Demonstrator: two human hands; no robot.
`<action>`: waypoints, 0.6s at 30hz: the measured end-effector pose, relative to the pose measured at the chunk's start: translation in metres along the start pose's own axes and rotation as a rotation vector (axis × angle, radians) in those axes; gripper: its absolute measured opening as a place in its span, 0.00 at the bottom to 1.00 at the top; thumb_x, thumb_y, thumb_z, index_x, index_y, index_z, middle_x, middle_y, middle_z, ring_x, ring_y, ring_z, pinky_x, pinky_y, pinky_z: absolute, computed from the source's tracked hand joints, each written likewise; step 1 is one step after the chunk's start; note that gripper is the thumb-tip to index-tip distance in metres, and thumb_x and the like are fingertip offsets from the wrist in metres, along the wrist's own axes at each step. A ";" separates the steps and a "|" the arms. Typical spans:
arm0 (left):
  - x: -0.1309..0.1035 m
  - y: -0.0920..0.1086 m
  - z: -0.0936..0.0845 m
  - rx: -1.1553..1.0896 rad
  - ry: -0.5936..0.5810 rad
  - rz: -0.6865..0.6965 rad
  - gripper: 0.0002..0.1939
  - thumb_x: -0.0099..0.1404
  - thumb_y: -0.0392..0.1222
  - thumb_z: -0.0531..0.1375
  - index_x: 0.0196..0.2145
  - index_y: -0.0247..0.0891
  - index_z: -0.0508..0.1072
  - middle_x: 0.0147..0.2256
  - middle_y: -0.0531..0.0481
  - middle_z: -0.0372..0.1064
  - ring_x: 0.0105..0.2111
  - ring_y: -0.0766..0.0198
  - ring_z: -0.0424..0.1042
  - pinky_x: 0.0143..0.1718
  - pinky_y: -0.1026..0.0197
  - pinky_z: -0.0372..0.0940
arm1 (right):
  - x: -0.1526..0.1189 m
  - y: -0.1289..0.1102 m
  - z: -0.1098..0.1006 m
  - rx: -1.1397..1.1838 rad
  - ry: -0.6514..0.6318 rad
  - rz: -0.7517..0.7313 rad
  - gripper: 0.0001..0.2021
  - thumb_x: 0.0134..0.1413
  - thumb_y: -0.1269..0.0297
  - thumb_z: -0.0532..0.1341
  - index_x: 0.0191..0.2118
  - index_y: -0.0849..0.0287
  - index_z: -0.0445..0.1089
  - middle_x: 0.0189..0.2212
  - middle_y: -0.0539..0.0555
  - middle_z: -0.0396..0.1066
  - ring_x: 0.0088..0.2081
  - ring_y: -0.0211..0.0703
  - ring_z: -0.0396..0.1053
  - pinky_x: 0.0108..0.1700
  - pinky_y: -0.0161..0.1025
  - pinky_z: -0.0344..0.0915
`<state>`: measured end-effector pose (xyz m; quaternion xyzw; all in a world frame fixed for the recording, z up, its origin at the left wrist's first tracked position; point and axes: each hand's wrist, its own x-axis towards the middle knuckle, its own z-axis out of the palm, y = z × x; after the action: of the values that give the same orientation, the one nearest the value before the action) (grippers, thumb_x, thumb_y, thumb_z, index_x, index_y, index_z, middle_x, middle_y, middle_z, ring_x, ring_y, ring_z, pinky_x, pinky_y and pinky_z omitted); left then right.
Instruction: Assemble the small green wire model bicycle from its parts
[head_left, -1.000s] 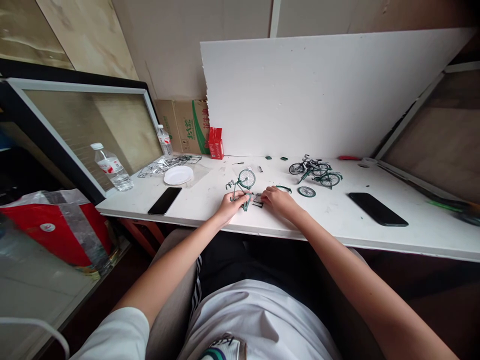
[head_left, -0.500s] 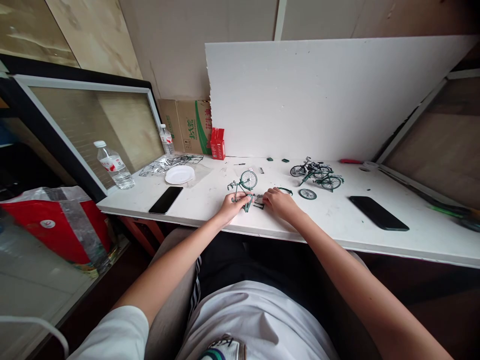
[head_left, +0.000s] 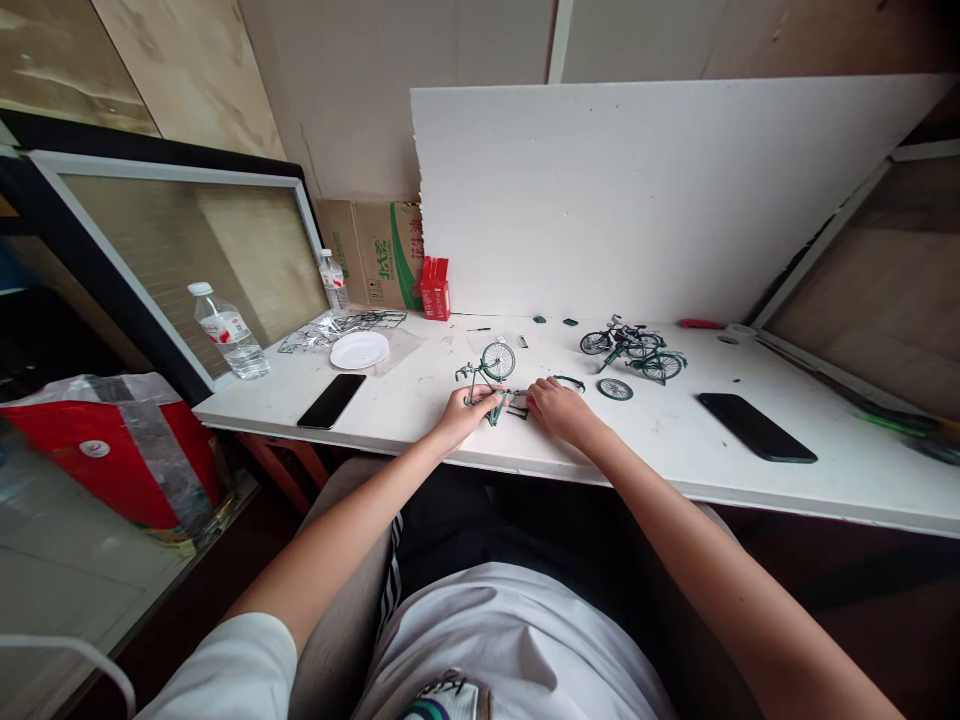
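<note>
My left hand (head_left: 466,412) is closed on a small green model bicycle (head_left: 498,362), tilted with one spoked wheel raised at the back. Just to the right, my right hand (head_left: 559,407) has its fingers pinched together close to the bicycle's lower frame; whatever lies between the fingertips is too small to make out. A thin dark part (head_left: 517,410) lies between the two hands. Behind my right hand rests a curved green strip (head_left: 572,382), partly hidden by it. A loose spoked wheel (head_left: 615,389) lies flat farther right.
A black model bicycle (head_left: 595,343) and a green one (head_left: 664,367) stand at the back right. Phones (head_left: 332,401) (head_left: 756,427) lie on either side. A white plate (head_left: 360,350), water bottles (head_left: 232,335) and a red box (head_left: 436,290) are on the left. The table's front edge (head_left: 540,470) is near.
Very little differs. My right hand's fingers have shifted slightly; my left hand keeps the model bicycle in the same place.
</note>
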<state>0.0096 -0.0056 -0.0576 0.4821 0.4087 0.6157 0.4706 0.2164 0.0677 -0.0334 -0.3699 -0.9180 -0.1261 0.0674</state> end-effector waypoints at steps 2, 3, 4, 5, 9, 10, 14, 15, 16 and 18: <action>0.000 0.001 0.001 -0.004 0.001 0.004 0.21 0.57 0.51 0.75 0.42 0.35 0.83 0.39 0.40 0.82 0.42 0.55 0.79 0.47 0.54 0.68 | 0.000 0.001 0.002 -0.004 0.011 -0.005 0.17 0.78 0.65 0.49 0.48 0.67 0.74 0.47 0.68 0.76 0.50 0.56 0.71 0.46 0.43 0.63; 0.000 0.001 0.001 -0.006 0.002 0.003 0.20 0.57 0.51 0.75 0.42 0.35 0.83 0.39 0.40 0.82 0.41 0.55 0.79 0.48 0.54 0.68 | 0.000 0.001 0.002 -0.004 0.018 -0.008 0.17 0.77 0.65 0.49 0.48 0.66 0.73 0.47 0.67 0.76 0.50 0.56 0.71 0.46 0.43 0.62; -0.001 0.001 0.001 -0.006 0.002 0.001 0.20 0.57 0.51 0.75 0.42 0.35 0.83 0.39 0.40 0.82 0.41 0.55 0.79 0.48 0.54 0.68 | 0.000 0.001 0.003 -0.002 0.028 -0.009 0.16 0.78 0.65 0.49 0.48 0.66 0.73 0.47 0.67 0.76 0.50 0.56 0.71 0.45 0.44 0.62; -0.001 0.001 0.001 -0.006 0.002 -0.001 0.20 0.57 0.51 0.75 0.42 0.35 0.83 0.39 0.40 0.82 0.41 0.55 0.79 0.48 0.54 0.68 | 0.000 0.001 0.002 0.004 0.039 -0.011 0.16 0.77 0.65 0.49 0.48 0.66 0.73 0.47 0.67 0.76 0.49 0.56 0.71 0.45 0.44 0.62; -0.001 0.001 0.001 -0.005 0.004 -0.006 0.20 0.57 0.51 0.75 0.42 0.35 0.83 0.40 0.40 0.82 0.42 0.55 0.79 0.46 0.55 0.68 | 0.000 0.000 -0.002 0.071 0.103 -0.018 0.13 0.76 0.66 0.52 0.46 0.64 0.73 0.45 0.65 0.75 0.48 0.56 0.70 0.46 0.44 0.62; 0.000 0.000 0.001 -0.003 0.005 -0.006 0.21 0.57 0.51 0.75 0.42 0.35 0.84 0.40 0.40 0.82 0.42 0.55 0.79 0.45 0.55 0.68 | 0.000 0.000 -0.004 0.101 0.126 -0.021 0.11 0.75 0.67 0.53 0.46 0.63 0.72 0.44 0.64 0.75 0.48 0.56 0.70 0.46 0.44 0.62; 0.000 -0.001 0.000 0.001 -0.001 -0.002 0.22 0.56 0.53 0.75 0.43 0.35 0.83 0.38 0.40 0.82 0.41 0.55 0.79 0.44 0.56 0.68 | -0.001 -0.002 -0.015 0.314 0.244 -0.037 0.08 0.73 0.68 0.54 0.46 0.60 0.70 0.43 0.62 0.74 0.46 0.53 0.69 0.47 0.43 0.64; 0.000 -0.001 0.000 -0.002 -0.005 0.000 0.22 0.56 0.53 0.75 0.43 0.35 0.83 0.38 0.40 0.82 0.41 0.55 0.79 0.45 0.56 0.68 | -0.001 -0.003 -0.018 0.381 0.275 -0.040 0.07 0.73 0.68 0.54 0.46 0.59 0.69 0.43 0.61 0.74 0.46 0.52 0.69 0.47 0.43 0.65; 0.000 -0.001 0.000 -0.006 -0.009 0.003 0.22 0.56 0.53 0.75 0.43 0.35 0.83 0.38 0.40 0.82 0.42 0.54 0.79 0.45 0.55 0.68 | -0.001 -0.005 -0.021 0.442 0.305 -0.042 0.06 0.73 0.67 0.54 0.46 0.58 0.68 0.43 0.61 0.73 0.46 0.52 0.69 0.47 0.43 0.65; 0.001 -0.002 0.000 -0.008 -0.012 0.003 0.22 0.56 0.53 0.75 0.43 0.35 0.83 0.39 0.40 0.82 0.42 0.54 0.80 0.46 0.55 0.68 | -0.002 -0.009 -0.026 0.538 0.354 -0.045 0.07 0.74 0.65 0.53 0.45 0.57 0.67 0.43 0.60 0.72 0.46 0.50 0.69 0.48 0.43 0.66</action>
<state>0.0094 -0.0045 -0.0591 0.4845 0.4027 0.6153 0.4738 0.2125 0.0531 -0.0109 -0.2909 -0.9003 0.0574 0.3188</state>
